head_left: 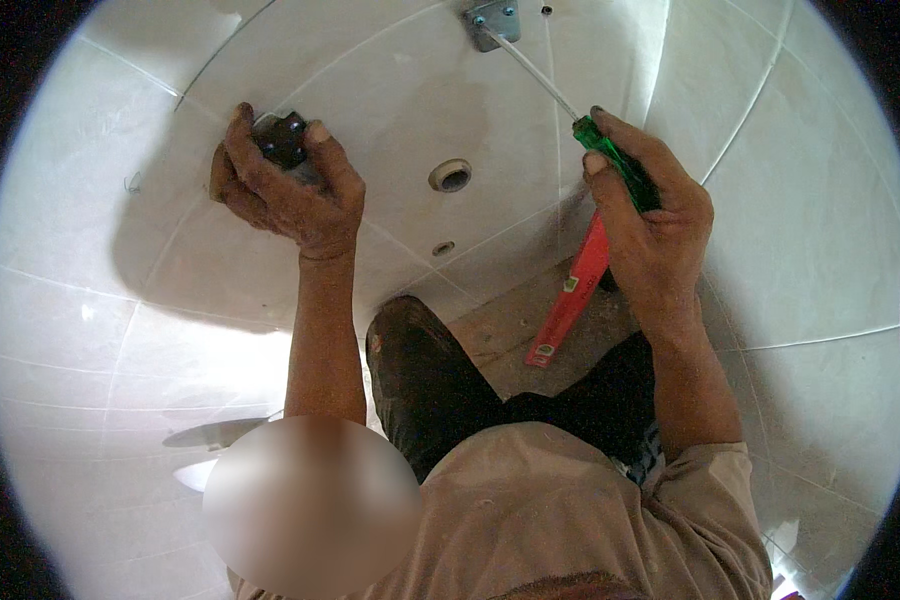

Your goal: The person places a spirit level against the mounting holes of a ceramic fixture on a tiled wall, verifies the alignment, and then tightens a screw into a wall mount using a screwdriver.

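Note:
My right hand (655, 205) is closed round the green handle of a screwdriver (625, 165). Its pale shaft slants up and left, and the tip meets the lower part of a grey metal bracket (492, 22) on the tiled wall. Bluish screw heads show on that bracket. Over to the left, the fingers and thumb of my left hand (295, 185) curl round a second, darker metal bracket (287, 140) with shiny screw heads. Part of this bracket is hidden by the fingers, and I cannot tell whether it touches the wall.
Pale tiles cover the wall (390, 100). A round pipe opening (451, 176) sits between my hands, with a smaller hole (443, 248) below it. Near the right bracket is a small dark hole (546, 11). A red spirit level (570, 295) stands slanted below my right hand, by my knees.

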Action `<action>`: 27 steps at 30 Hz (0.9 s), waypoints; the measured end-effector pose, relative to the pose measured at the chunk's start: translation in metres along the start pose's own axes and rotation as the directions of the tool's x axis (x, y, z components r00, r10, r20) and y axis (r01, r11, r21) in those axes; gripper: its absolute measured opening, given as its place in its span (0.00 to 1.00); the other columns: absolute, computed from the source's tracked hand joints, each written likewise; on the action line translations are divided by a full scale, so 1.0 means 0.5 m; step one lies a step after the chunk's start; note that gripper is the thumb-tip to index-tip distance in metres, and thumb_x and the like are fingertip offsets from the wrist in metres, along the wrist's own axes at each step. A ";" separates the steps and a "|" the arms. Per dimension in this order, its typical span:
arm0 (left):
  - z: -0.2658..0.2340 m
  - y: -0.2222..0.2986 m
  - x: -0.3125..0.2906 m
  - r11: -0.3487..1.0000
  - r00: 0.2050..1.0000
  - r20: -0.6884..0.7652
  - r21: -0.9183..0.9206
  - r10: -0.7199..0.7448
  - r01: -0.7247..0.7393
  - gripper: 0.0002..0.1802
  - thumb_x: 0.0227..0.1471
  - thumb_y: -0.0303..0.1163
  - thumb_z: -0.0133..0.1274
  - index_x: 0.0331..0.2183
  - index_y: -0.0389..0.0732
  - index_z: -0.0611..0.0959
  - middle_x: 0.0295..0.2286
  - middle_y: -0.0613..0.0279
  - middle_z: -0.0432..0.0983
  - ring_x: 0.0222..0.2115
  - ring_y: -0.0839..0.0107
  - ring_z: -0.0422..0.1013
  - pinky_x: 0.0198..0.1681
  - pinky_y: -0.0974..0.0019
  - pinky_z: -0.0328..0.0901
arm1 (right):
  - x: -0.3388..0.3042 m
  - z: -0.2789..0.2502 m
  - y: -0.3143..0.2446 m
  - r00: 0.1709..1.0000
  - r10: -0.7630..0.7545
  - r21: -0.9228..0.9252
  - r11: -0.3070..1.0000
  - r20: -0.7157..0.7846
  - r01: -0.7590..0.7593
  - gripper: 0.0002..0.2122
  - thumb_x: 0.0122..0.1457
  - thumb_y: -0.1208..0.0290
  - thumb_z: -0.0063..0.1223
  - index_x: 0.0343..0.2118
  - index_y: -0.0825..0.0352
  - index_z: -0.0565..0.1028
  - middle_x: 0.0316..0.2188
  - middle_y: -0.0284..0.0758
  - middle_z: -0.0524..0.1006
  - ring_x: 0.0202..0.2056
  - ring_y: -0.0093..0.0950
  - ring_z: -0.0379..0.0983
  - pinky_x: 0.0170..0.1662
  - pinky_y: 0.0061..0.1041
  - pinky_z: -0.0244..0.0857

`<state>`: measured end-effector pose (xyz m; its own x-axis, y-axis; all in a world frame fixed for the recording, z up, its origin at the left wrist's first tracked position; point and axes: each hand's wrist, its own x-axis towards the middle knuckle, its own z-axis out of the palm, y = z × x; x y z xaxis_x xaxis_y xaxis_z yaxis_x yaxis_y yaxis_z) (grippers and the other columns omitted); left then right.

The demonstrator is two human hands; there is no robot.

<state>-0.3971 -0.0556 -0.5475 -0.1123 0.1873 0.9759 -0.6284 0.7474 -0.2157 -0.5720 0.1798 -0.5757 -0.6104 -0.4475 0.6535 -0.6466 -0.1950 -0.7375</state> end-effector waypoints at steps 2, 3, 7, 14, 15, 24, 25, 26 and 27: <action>0.003 -0.004 -0.003 0.999 0.999 0.003 -0.020 -0.034 0.034 0.34 0.55 0.49 0.53 0.54 0.32 0.72 0.44 0.51 0.72 0.45 0.54 0.63 0.50 0.54 0.59 | -0.004 -0.003 -0.002 0.999 0.012 -0.041 0.999 0.035 -0.011 0.13 0.61 0.76 0.58 0.49 0.68 0.79 0.41 0.36 0.82 0.42 0.19 0.76 0.48 0.21 0.68; 0.003 -0.007 -0.005 0.997 0.998 0.008 -0.039 -0.065 0.065 0.38 0.55 0.56 0.53 0.53 0.32 0.74 0.40 0.51 0.73 0.44 0.53 0.63 0.51 0.53 0.59 | -0.007 -0.002 0.002 1.000 -0.004 -0.025 1.000 0.012 0.005 0.14 0.60 0.76 0.58 0.49 0.67 0.79 0.42 0.36 0.82 0.43 0.21 0.76 0.48 0.22 0.68; 0.008 -0.004 -0.011 0.986 0.988 -0.026 -0.071 -0.150 0.148 0.38 0.55 0.57 0.53 0.53 0.32 0.74 0.39 0.52 0.75 0.45 0.53 0.63 0.53 0.53 0.58 | -0.005 -0.001 0.008 0.999 -0.045 -0.031 0.999 0.003 0.045 0.14 0.60 0.74 0.59 0.49 0.66 0.79 0.44 0.38 0.81 0.45 0.25 0.77 0.51 0.25 0.68; 0.000 -0.012 -0.005 0.996 0.997 -0.007 -0.045 -0.072 0.071 0.35 0.54 0.52 0.57 0.52 0.32 0.75 0.44 0.47 0.74 0.47 0.51 0.64 0.53 0.51 0.58 | 0.000 0.006 0.002 0.999 -0.053 -0.056 0.997 0.007 0.053 0.14 0.60 0.74 0.58 0.49 0.66 0.80 0.43 0.40 0.81 0.46 0.27 0.77 0.53 0.26 0.67; -0.001 -0.013 -0.003 0.998 0.998 -0.005 -0.033 -0.061 0.060 0.35 0.53 0.51 0.57 0.51 0.32 0.75 0.44 0.47 0.74 0.47 0.50 0.64 0.53 0.51 0.58 | 0.002 0.006 -0.004 0.997 -0.080 -0.091 0.993 0.006 0.081 0.14 0.59 0.75 0.58 0.48 0.66 0.80 0.42 0.40 0.82 0.44 0.27 0.78 0.50 0.26 0.69; 0.003 -0.018 -0.010 0.996 0.997 -0.031 -0.051 -0.076 0.074 0.34 0.53 0.51 0.57 0.51 0.33 0.76 0.44 0.47 0.74 0.47 0.49 0.65 0.52 0.50 0.59 | 0.022 -0.016 -0.078 0.942 -0.285 -0.471 0.816 0.176 0.335 0.16 0.54 0.82 0.57 0.47 0.66 0.80 0.34 0.41 0.81 0.34 0.27 0.78 0.34 0.26 0.71; 0.002 -0.017 -0.009 0.995 0.996 -0.033 -0.052 -0.081 0.080 0.34 0.53 0.51 0.57 0.51 0.33 0.76 0.44 0.47 0.74 0.47 0.49 0.65 0.52 0.50 0.59 | 0.025 -0.016 -0.083 0.934 -0.292 -0.484 0.799 0.207 0.357 0.15 0.56 0.81 0.56 0.47 0.66 0.79 0.34 0.40 0.81 0.34 0.28 0.78 0.35 0.26 0.72; 0.000 -0.015 -0.007 0.994 0.995 -0.016 -0.049 -0.095 0.094 0.34 0.53 0.51 0.57 0.51 0.33 0.76 0.44 0.47 0.74 0.47 0.49 0.65 0.53 0.50 0.59 | 0.029 -0.015 -0.083 0.933 -0.294 -0.488 0.795 0.210 0.360 0.15 0.56 0.81 0.56 0.47 0.66 0.79 0.34 0.40 0.81 0.34 0.28 0.78 0.35 0.26 0.72; 0.000 -0.014 -0.006 0.993 0.994 0.002 -0.046 -0.107 0.107 0.34 0.53 0.51 0.57 0.52 0.34 0.76 0.44 0.48 0.74 0.48 0.50 0.65 0.53 0.50 0.59 | 0.034 -0.013 -0.083 0.955 -0.244 -0.419 0.859 0.170 0.294 0.14 0.58 0.78 0.54 0.48 0.65 0.79 0.34 0.38 0.81 0.32 0.26 0.77 0.32 0.24 0.70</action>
<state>-0.3925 -0.0615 -0.5489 -0.0455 0.1048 0.9935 -0.6010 0.7915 -0.1110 -0.5585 0.1858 -0.5328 -0.3478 -0.5280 0.7748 -0.9265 0.0668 -0.3704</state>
